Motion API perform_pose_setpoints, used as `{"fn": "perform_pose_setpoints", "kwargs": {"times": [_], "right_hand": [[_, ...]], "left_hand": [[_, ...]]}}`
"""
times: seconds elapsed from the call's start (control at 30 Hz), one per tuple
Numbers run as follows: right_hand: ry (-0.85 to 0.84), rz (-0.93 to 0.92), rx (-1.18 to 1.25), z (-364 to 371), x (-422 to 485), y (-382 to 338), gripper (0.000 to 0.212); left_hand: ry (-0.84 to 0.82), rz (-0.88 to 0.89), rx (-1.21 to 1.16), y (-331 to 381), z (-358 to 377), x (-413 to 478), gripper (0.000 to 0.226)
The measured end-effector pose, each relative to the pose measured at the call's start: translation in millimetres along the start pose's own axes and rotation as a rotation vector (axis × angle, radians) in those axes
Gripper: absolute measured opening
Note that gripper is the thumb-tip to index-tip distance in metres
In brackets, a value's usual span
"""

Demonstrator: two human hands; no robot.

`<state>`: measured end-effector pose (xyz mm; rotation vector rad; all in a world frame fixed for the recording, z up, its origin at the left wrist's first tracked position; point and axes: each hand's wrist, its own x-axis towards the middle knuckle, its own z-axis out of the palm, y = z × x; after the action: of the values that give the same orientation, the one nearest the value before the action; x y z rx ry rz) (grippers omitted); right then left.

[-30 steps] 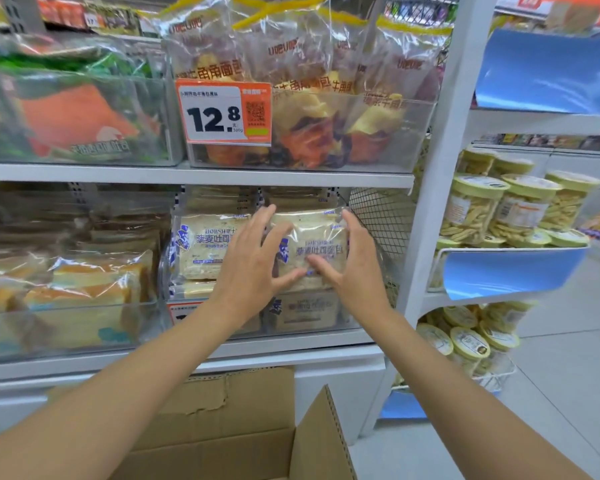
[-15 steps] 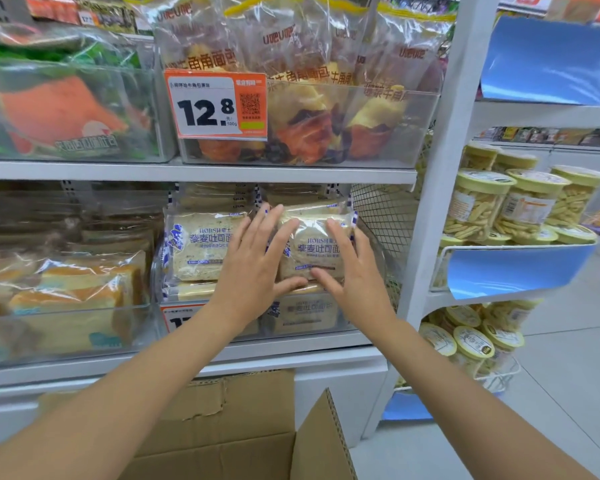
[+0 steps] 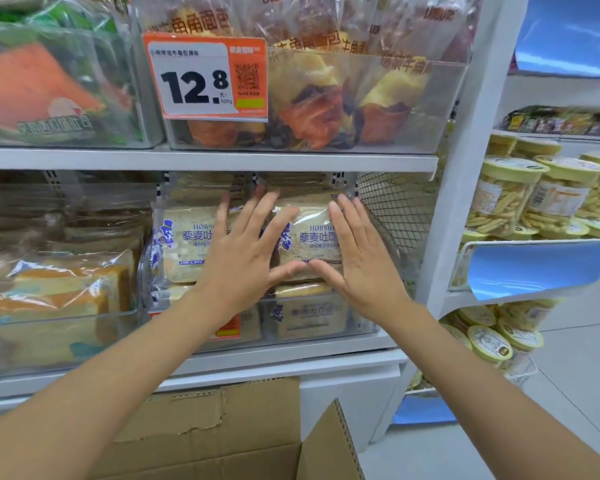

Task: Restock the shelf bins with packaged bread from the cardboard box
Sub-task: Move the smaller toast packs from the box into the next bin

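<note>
Both grips open: my left hand (image 3: 243,261) and right hand (image 3: 364,268) press flat on bread pack (image 3: 312,237); box (image 3: 222,438) at 6 o'clock.

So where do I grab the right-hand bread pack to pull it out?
Probably its top edge, reaching in from the front. The bread pack faces outward on a lower pack, with a neighbour pack left and wire mesh right, so its top looks freest.
</note>
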<state>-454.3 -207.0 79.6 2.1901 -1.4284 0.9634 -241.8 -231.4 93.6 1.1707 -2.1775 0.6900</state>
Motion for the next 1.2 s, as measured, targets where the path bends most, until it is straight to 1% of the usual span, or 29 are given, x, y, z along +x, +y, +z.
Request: {"fn": "perform_pose_setpoints", "kwargs": {"times": [0.17, 0.27, 0.33, 0.47, 0.57, 0.73, 0.8, 0.87, 0.93, 1.0, 1.07, 1.13, 1.2], "right_hand": [[-0.057, 0.019, 0.026, -17, 3, -4, 0.082], [-0.032, -0.075, -0.064, -35, 19, -6, 0.084], [-0.056, -0.123, -0.103, -39, 29, -4, 0.087], [-0.051, -0.145, -0.179, -34, 32, 1, 0.085], [-0.043, -0.16, -0.174, -31, 33, 4, 0.086], [-0.07, -0.146, -0.226, -22, 36, 9, 0.087], [-0.09, -0.129, -0.233, -24, 33, 9, 0.09], [-0.117, -0.122, -0.272, -31, 29, 5, 0.098], [-0.091, -0.12, -0.324, -39, 24, 2, 0.103], [-0.003, -0.149, -0.322, -45, 15, -3, 0.098], [0.092, -0.241, -0.29, -42, 6, -4, 0.081], [0.109, -0.275, -0.249, -34, 0, -4, 0.067], [0.092, -0.22, -0.21, -27, -1, -5, 0.064]], "left_hand": [[-0.005, -0.004, -0.07, -3, -3, 0, 0.076], [0.008, 0.011, -0.096, -6, -7, 0, 0.075], [0.006, 0.014, -0.101, -7, -9, 0, 0.075], [0.013, 0.03, -0.065, -6, -10, 0, 0.076], [0.039, 0.03, -0.047, -6, -9, 0, 0.077], [0.001, -0.025, 0.02, -3, -4, 3, 0.076], [-0.016, -0.014, 0.005, -3, -6, 2, 0.077], [-0.03, 0.012, -0.01, -5, -12, 1, 0.081], [-0.041, 0.033, -0.014, -6, -18, 2, 0.086], [-0.047, 0.051, 0.0, -5, -24, 0, 0.091], [-0.049, 0.071, 0.037, -6, -26, -4, 0.091], [-0.05, 0.066, 0.062, -5, -26, -8, 0.089], [-0.065, 0.033, 0.069, -2, -25, -10, 0.087]]}}
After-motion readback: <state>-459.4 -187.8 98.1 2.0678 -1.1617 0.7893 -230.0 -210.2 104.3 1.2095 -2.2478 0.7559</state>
